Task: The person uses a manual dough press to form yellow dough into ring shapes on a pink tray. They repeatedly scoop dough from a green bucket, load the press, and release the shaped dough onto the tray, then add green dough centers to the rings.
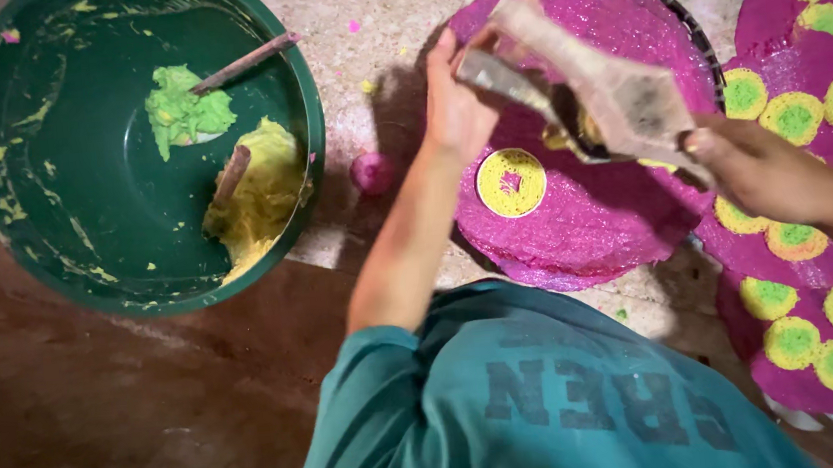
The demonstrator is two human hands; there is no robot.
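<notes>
Seen from above, a teal shirt (542, 404) fills the bottom centre of the frame. From it the left arm reaches up the middle, and the left hand (455, 100) grips one end of a worn wooden press (574, 80), fingers wrapped closed around it. The right hand (762, 169), coming in from the right edge, has its fingers closed on the other handle. The press hangs tilted just above a round pink mat (586, 219) at centre right. Yellow dough shows at its underside.

On the mat, just left of the press, lies one yellow ring (511, 182) with a pink centre. To press the next ring well, it seems wise to hold the press level and steady over bare mat, apart from that ring, and squeeze both handles evenly.

At the right edge, more pink mats (830, 368) carry rows of yellow-and-green rings. At upper left sits a green basin (81, 193) on the floor, holding green dough (185, 109), yellow dough (262, 192) and two sticks.
</notes>
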